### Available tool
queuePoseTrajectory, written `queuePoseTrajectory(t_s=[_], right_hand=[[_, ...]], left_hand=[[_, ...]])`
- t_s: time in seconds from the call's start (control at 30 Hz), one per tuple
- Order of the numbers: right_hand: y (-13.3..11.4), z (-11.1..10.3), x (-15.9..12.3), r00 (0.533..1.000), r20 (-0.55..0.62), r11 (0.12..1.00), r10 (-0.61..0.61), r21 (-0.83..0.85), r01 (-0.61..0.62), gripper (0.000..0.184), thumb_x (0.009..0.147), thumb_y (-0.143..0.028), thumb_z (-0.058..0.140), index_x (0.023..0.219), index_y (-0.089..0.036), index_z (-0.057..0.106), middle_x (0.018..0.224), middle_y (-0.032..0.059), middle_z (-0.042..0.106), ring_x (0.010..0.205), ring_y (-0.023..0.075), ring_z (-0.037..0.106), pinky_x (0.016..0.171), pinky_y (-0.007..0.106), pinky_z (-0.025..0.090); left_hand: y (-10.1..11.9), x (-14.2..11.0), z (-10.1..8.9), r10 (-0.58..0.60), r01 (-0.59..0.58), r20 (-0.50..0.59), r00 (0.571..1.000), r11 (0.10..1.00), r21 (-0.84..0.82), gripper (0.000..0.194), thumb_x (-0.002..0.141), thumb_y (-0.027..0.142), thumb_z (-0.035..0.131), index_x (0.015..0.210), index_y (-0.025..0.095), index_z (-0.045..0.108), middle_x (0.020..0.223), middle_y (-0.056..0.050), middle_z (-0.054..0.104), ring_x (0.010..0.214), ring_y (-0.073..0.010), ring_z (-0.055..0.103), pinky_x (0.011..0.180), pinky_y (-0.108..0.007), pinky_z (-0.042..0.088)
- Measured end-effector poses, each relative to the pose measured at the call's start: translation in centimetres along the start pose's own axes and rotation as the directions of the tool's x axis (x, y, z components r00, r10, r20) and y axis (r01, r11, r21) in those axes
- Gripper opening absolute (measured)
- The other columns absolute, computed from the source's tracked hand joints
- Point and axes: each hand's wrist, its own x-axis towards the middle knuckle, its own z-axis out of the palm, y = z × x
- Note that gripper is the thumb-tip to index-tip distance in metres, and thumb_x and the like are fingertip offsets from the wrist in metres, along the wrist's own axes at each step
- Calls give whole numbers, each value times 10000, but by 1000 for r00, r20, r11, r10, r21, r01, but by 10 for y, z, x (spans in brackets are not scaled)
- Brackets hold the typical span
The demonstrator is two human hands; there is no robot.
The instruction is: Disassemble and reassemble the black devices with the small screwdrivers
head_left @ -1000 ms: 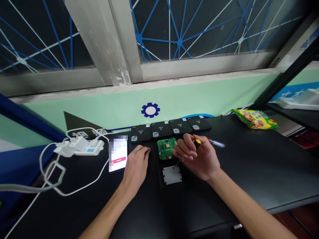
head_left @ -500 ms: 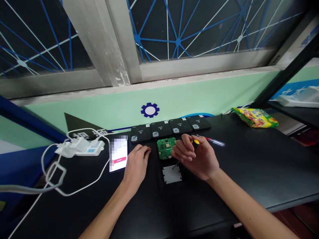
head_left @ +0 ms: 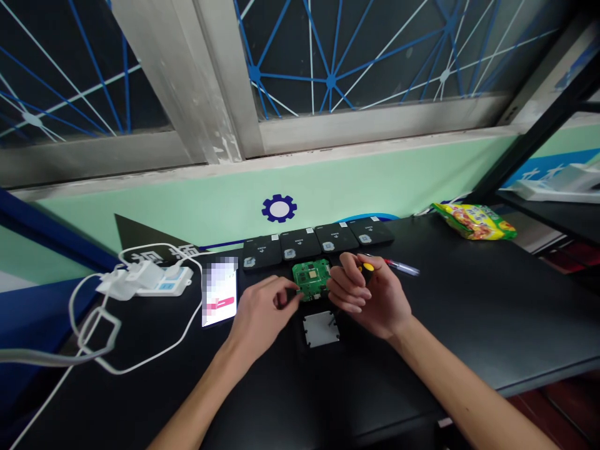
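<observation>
My right hand [head_left: 375, 294] is closed around a screwdriver with a black and yellow handle [head_left: 368, 267]. Its thin shaft points down toward a silver-grey metal plate [head_left: 321, 329] with small dark notches at its edges, set in a dark housing on the table; I cannot tell whether the tip touches it. My left hand [head_left: 267, 306] has its thumb and fingertips together at the lower left corner of a green circuit board [head_left: 310, 278], which lies just behind the plate. The right fingers partly cover the board's right edge.
Several flat black boxes [head_left: 300, 245] line the back of the black table. A phone with a lit screen [head_left: 220, 290] lies left, near a white power strip [head_left: 164, 281] with looping cables. A red pen [head_left: 400, 267] and a yellow-green snack packet [head_left: 475, 222] are on the right.
My left hand has moved right, from the bare table to the circuit board's corner. The right hand still holds the screwdriver in nearly the same place. The whole view has shifted slightly.
</observation>
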Motion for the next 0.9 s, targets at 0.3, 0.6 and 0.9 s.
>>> queuePoseTrajectory(t_s=[0.3, 0.6, 0.9], right_hand=[[4, -4, -4, 963, 191, 976, 191, -141, -166, 511, 1048, -397, 494, 590, -176, 538, 485, -60, 297, 438, 96, 258, 440, 232, 216], [5, -4, -4, 966, 185, 966, 182, -215, -140, 480, 1036, -387, 502, 609, -176, 566, 485, -65, 313, 439, 104, 278, 482, 268, 238], [8, -3, -4, 968, 177, 956, 177, -265, -126, 489, 1039, -398, 517, 604, -179, 562, 466, -72, 305, 436, 102, 267, 499, 276, 239]], left_hand=[[29, -8, 4, 27, -78, 394, 919, 990, 114, 437, 774, 547, 881, 1041, 232, 738, 698, 44, 670, 572, -174, 601, 564, -280, 349], [28, -9, 7, 9, -77, 385, 923, 984, 161, 377, 781, 505, 841, 1000, 249, 671, 745, 32, 721, 601, -203, 660, 563, -288, 367], [30, -9, 6, 13, -75, 374, 927, 986, 151, 345, 790, 469, 824, 1012, 253, 671, 771, 27, 750, 622, -215, 687, 577, -300, 393]])
